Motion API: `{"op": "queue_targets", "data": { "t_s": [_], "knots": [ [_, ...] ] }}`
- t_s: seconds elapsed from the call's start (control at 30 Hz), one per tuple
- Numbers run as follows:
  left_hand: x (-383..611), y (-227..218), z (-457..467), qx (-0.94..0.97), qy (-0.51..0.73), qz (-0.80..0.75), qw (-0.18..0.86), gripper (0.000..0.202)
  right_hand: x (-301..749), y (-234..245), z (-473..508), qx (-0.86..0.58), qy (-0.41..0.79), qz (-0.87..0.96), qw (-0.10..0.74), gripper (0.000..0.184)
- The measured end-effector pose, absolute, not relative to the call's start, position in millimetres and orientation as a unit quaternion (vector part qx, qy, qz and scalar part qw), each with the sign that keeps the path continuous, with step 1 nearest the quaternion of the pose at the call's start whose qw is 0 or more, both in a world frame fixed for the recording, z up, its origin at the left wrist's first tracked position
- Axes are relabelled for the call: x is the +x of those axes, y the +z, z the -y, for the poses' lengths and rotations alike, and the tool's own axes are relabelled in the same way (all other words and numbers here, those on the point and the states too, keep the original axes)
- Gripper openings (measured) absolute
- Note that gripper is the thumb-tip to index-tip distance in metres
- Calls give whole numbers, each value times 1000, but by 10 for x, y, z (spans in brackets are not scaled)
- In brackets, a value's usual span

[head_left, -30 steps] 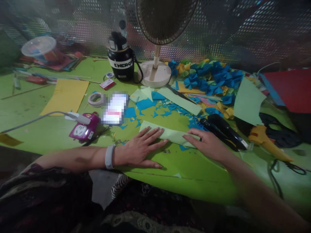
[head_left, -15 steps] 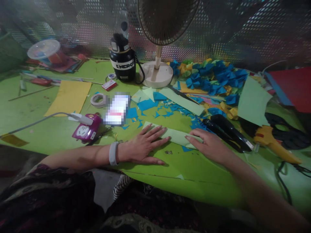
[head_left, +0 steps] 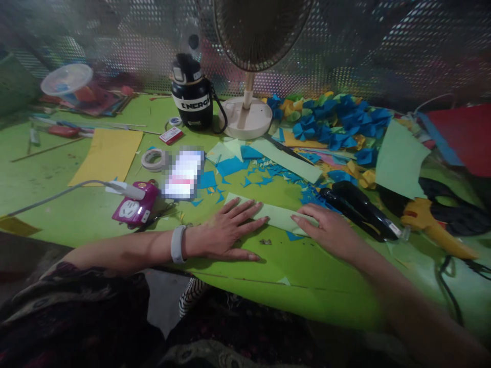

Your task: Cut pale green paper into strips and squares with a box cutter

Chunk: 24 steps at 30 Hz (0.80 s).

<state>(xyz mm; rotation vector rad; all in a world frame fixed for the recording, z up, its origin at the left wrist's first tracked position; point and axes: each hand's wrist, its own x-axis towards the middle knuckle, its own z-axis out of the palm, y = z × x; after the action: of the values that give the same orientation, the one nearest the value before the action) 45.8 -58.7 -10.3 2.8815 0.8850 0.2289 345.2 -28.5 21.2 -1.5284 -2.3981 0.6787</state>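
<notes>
A strip of pale green paper [head_left: 276, 217] is laid flat on the green tabletop [head_left: 307, 286], near its front edge, and is held down at both ends. Its left end is covered by the fingertips of the left hand [head_left: 226, 230], and its right end is touched by the fingers of the right hand [head_left: 330, 227]. Neither grip is clenched: both hands are released, lying flat with fingers extended, and nothing is grasped. A grey wristband [head_left: 177, 244] is worn on the left wrist. Just beyond the right hand, a black stapler [head_left: 358, 217] is lying on the tabletop, with a yellow glue gun [head_left: 433, 230] further right. Blue paper scraps [head_left: 230, 166] are scattered beyond the strip, and a mass of folded blue paper bows [head_left: 337, 122] is heaped behind them, near the base of a fan [head_left: 245, 120]. To the left are a pink power socket [head_left: 134, 210], a roll of masking tape [head_left: 153, 159] and a yellow card [head_left: 107, 157], and a pixelated rectangle [head_left: 182, 175] is unreadable
</notes>
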Motion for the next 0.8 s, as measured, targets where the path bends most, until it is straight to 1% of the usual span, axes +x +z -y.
{"op": "queue_targets", "data": {
  "t_s": [0.23,0.43,0.8],
  "knots": [
    [454,-104,594,950,83,-292,78,95,3475,197,286,-512,233,819,111,29],
    [453,-85,603,950,78,-290,79,93,3473,194,312,-526,240,809,101,31],
    [471,-77,601,949,78,-295,85,93,3475,201,338,-524,251,806,108,33]
  ]
}}
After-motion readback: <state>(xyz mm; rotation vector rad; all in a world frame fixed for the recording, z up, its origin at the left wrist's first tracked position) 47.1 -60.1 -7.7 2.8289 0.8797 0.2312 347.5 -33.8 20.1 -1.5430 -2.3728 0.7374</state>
